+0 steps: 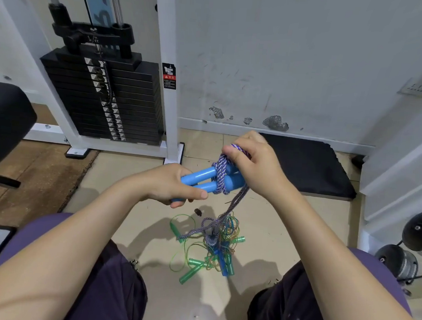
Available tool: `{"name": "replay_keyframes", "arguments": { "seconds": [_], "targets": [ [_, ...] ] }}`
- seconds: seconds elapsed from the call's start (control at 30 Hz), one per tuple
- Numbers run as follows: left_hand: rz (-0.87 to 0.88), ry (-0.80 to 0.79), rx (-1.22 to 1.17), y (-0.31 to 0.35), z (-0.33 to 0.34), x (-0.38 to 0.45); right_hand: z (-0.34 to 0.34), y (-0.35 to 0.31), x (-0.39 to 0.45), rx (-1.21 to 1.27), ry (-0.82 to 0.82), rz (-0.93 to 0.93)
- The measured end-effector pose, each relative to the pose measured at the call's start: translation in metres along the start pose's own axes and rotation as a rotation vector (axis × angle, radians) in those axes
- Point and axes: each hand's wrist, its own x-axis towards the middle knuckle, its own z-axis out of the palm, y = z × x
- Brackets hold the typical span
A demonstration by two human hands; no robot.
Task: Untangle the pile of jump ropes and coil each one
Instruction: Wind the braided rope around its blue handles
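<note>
purple-clad knees astride tangled green ropes, weight stack beyond

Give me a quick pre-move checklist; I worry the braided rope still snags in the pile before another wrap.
1. Left hand grips the blue handles: ok.
2. Right hand pinches the purple braided rope: ok.
3. Wraps sit around both handles: ok.
4. Rope's tail free of the pile of thin ropes on the floor: not ok, it runs into it.
5. Knot in the tail: cannot tell.
</note>
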Motion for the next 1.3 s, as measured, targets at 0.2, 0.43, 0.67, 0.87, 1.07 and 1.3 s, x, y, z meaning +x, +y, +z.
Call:
{"name": "replay_keyframes", "arguments": {
  "seconds": [0.2,0.43,0.67,0.87,1.07,1.3],
  "targets": [
    [0.078,-0.105,-0.067,0.001,0.011,0.0,0.003,0.008,0.0,0.122,-0.073,0.137],
    [0.073,-0.214,-0.084,0.002,0.018,0.0,0.015,0.004,-0.002,0.219,-0.088,0.14],
    [0.175,-0.1,-0.103,0.004,0.016,-0.001,0.007,0.01,-0.001,0.3,-0.097,0.186],
    [0.158,-0.129,-0.098,0.0,0.014,-0.001,0.007,0.013,0.0,0.36,-0.163,0.261],
    [0.173,-0.022,-0.515,0.001,0.009,0.002,0.001,0.014,0.0,0.913,-0.274,0.467],
    [0.17,0.458,-0.688,-0.001,-0.003,0.014,0.026,0.007,-0.011,0.515,-0.371,0.396]
  ]
}}
